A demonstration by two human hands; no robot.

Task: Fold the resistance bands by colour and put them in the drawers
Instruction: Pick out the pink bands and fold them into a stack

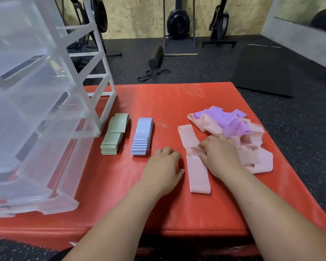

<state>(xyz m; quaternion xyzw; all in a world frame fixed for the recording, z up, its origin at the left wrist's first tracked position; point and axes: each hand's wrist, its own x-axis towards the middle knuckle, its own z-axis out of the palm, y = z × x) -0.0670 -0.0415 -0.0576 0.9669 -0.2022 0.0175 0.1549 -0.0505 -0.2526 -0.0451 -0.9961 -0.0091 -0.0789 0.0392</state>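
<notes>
Presently, pink band (198, 178) handling: probably light, soft, stretchy and limp; best taken at its ends.
Look: flat matte peach loop, lying lengthwise on the red mat (177, 102).
My right hand (220, 157): fingers bent on its middle; pinching or pressing, I cannot tell.
My left hand (164, 170): just beside it, fingers loosely curled, empty.
Around: pink-and-purple pile (243, 129), blue stack (142, 136), green stack (114, 134), drawers (36, 110).
</notes>
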